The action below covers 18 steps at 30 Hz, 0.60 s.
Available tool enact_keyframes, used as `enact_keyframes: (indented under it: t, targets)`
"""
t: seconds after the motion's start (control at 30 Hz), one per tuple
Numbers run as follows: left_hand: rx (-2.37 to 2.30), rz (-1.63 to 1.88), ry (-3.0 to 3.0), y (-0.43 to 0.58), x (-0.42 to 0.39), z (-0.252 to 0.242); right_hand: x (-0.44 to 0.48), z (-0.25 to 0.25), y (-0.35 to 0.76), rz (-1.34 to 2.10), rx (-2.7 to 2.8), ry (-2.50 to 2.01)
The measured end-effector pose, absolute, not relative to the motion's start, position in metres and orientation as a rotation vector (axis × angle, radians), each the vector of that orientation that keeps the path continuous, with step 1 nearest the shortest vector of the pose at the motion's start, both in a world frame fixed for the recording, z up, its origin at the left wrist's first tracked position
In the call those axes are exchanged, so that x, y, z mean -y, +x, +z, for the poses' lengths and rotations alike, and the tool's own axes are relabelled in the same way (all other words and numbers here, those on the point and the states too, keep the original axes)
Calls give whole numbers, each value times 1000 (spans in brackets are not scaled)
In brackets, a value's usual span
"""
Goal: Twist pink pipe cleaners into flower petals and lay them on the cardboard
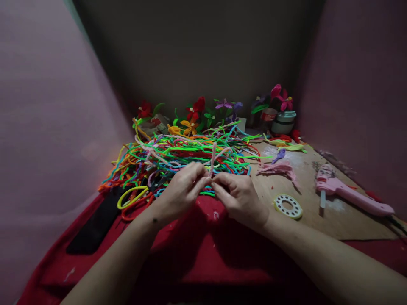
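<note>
Both hands meet at the middle of the view, fingertips pinched close together. A pale pink pipe cleaner stands up between them, its lower part at the fingertips. My left hand is closed on its lower end from the left. From the right, my right hand pinches at the same spot; its fingertips hide what they grip, though the pink stem runs down to them. Just behind the hands spreads a heap of many-coloured pipe cleaners. Yellow-and-red-handled scissors lie left of my left wrist, partly under the heap.
A black phone lies at left on the red cloth. On the brown board at right are a pink glue gun, a round white disc with holes and pink fuzzy pieces. Pipe-cleaner flowers and a lidded jar stand behind.
</note>
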State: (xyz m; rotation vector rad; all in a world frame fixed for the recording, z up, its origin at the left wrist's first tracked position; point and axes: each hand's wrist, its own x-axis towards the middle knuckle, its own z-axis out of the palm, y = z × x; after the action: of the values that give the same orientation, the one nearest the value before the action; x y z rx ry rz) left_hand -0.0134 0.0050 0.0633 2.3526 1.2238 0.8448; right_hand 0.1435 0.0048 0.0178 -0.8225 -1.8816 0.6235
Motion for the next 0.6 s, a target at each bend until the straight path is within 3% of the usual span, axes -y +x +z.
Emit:
enact_keyframes:
  t: [0.1, 0.33, 0.6]
  targets:
    - [-1226, 690, 2009, -12, -2, 67, -4, 15, 142, 466, 1939, -808]
    - [-1311, 881, 1908, -22, -9, 66, -12, 29, 142, 1467, 1574, -855]
    - [-1226, 859, 1660, -29, -7, 61, -14, 23, 140, 1587, 1481, -843]
